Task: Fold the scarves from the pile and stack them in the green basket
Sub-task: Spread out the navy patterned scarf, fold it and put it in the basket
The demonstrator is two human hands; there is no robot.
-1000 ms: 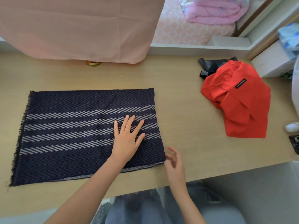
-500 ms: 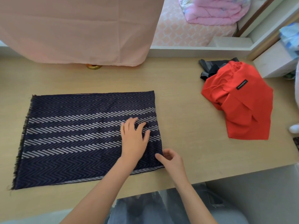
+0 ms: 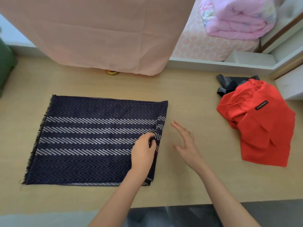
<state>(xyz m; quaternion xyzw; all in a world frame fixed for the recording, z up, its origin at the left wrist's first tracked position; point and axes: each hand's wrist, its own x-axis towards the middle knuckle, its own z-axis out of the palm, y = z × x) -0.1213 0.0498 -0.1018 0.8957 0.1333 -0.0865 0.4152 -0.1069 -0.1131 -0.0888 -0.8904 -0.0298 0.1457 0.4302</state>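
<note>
Ok, delta vs half a second back: was pressing the navy scarf (image 3: pixel 91 136) flat with the left hand (image 3: pixel 143 151), fiddling at the near right corner with the right hand (image 3: pixel 185 145). Now pinching the scarf's right folded edge in the curled left hand, with a narrow strip of that edge turned up and over. Holding the right hand off the cloth, fingers spread and relaxed, gripping nothing, just beside that edge over bare tabletop (image 3: pixel 188 89). Reads as starting the next fold, right edge toward the left; not laid over yet. Otherwise lies flat on the tabletop, left of centre. Runs long left-right, pale stripes along that axis; points its fringed end left, fold at right. Still to fold: red scarf (image 3: pixel 262 131), heaped well apart at right over a grey scarf (image 3: pixel 229 86). Probably the green basket (image 3: pixel 5 68) at the far left edge, mostly cut off.
</note>
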